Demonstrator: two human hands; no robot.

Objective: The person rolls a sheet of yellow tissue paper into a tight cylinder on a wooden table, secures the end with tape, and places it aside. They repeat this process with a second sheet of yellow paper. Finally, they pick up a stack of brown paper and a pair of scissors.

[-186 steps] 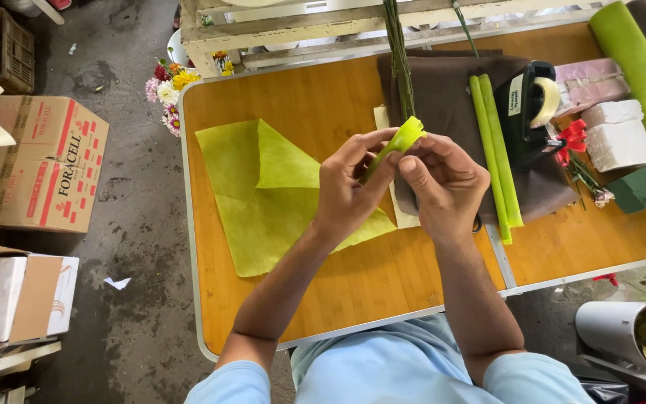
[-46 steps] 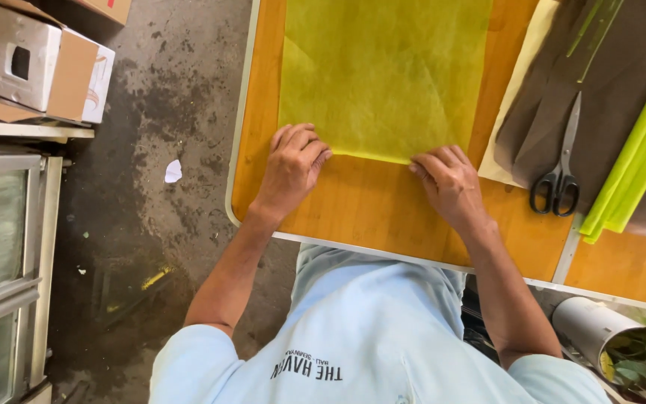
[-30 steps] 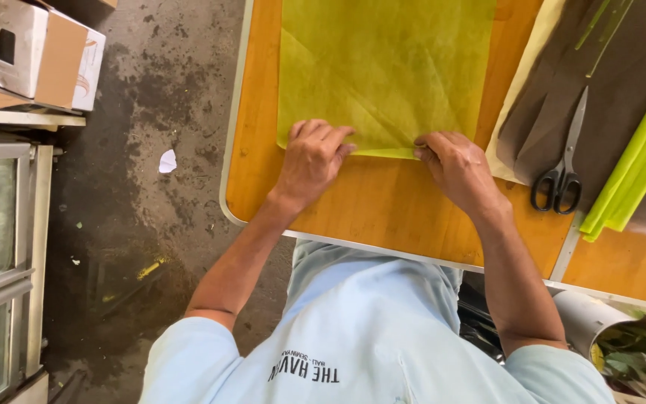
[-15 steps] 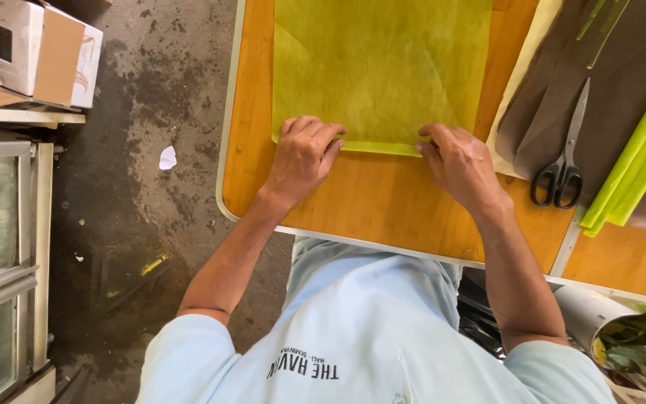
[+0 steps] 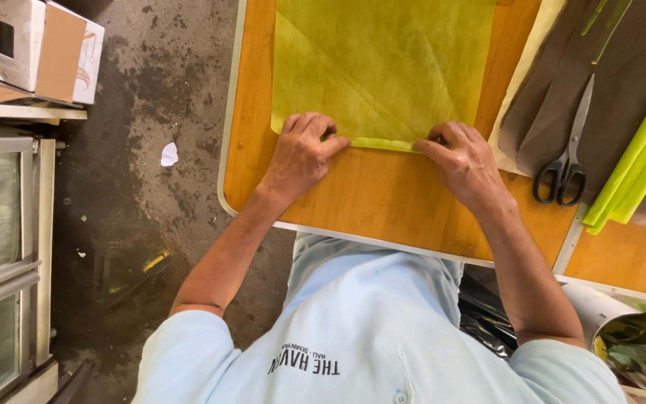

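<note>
A yellow-green sheet of wrapping paper [image 5: 383,67] lies flat on the wooden counter [image 5: 383,198], its near edge running roughly parallel to the counter's front rim, with a band of bare orange-brown wood between the two. The sheet looks like a thin, fibrous non-woven material, matt, with faint diagonal creases, and a narrow strip along its near edge appears turned up into a fold.

The left hand [image 5: 300,157] presses on the sheet's near left corner, fingers [image 5: 309,123] bent and close together, tips on the paper. The right hand [image 5: 466,164] sits at the near edge further right, fingers [image 5: 443,136] curled and pinching the folded edge. Between the two hands the edge lies straight and uncovered.

Left of the sheet a strip of bare counter runs to the pale metal rim, beyond which is stained concrete floor [image 5: 158,194]. To the right, just past the right hand, a dark brown sheet [image 5: 622,97] lies over a cream one, with grey-bladed, black-handled scissors [image 5: 566,153] resting closed on it. Bright lime rolled paper [image 5: 637,172] lies slantwise beside them. Cardboard boxes [image 5: 39,49] stand on a shelf at far left.
</note>
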